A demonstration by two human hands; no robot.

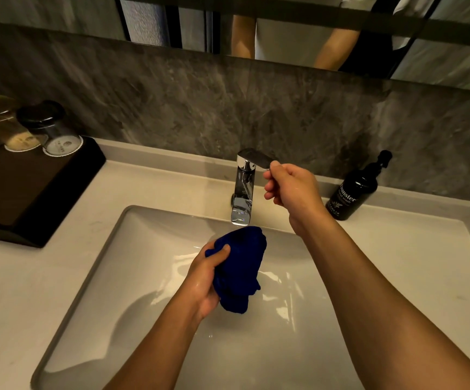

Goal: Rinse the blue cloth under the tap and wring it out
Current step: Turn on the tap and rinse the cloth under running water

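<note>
Inside the curled fingers of the left hand [204,280], a bunched dark blue terry cloth [238,267] is gripped over the white rectangular basin [93,277]; the thumb presses across its upper left edge, while the other fingers are hidden behind the fabric. The cloth's top sits just beneath the spout of the chrome single-lever tap [243,190], not touching it, and its lower folds hang below the heel of the hand. No stream of water is visible between spout and cloth (the basin surface gleams wet).

Above and to the right of those fingers, the right hand [291,190] reaches to the tap's flat chrome lever [256,158], the thumb and forefinger pinching its free end and the remaining fingers curled loosely underneath.

Beyond the right knuckles, near the grey marbled stone wall [172,99], stands a black pump bottle of hand wash [355,190] on the pale stone counter [17,291]. Far to the left of the left hand, a dark wooden tray [31,187] carries two upturned glasses [50,128] with paper caps. A mirror [284,29] above the wall reflects the person's arms and grey top.
</note>
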